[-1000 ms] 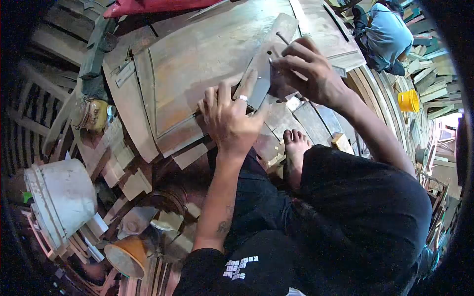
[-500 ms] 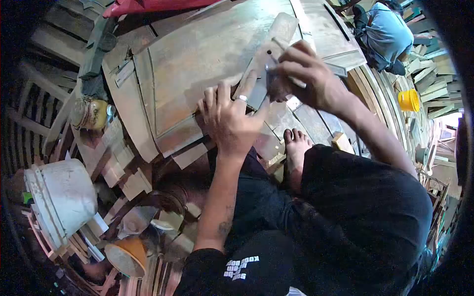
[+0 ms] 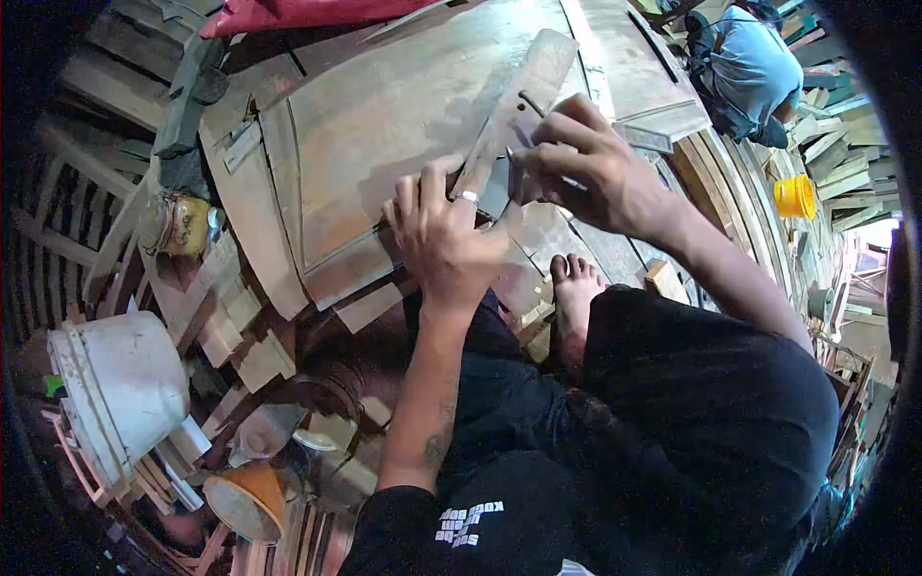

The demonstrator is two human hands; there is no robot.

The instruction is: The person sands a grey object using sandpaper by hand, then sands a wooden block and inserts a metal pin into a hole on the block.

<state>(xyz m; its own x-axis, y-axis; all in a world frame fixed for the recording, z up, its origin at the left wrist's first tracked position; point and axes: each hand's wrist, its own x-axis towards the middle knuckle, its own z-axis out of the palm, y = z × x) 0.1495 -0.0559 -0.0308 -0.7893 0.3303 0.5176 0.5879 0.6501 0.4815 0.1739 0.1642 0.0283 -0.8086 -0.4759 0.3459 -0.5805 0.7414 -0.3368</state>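
Observation:
A long, flat wooden block (image 3: 543,72) with a dark hole and a short crosswise rod lies slanted over the wooden panel. My left hand (image 3: 447,230), with a ring on one finger, is closed round its near end. Beside those fingers shows a flat grey piece (image 3: 495,187), its kind unclear. Just right of it, my right hand (image 3: 591,168) is closed in a pinch close against the block. A small pointed tip sticks out by the right fingertips; the rest of what they hold is hidden.
Beneath the block is a broad wooden panel (image 3: 375,134). A white bucket (image 3: 134,384), an orange container (image 3: 259,494) and a jar (image 3: 182,226) stand at left among wood offcuts. A yellow bucket (image 3: 794,196) and another person (image 3: 754,67) are at right. My bare foot (image 3: 576,288) is near.
My right hand has shifted slightly down and right, and the pointed tip by its fingers now shows clearly. The rod on the block shows more plainly. My left hand has barely moved.

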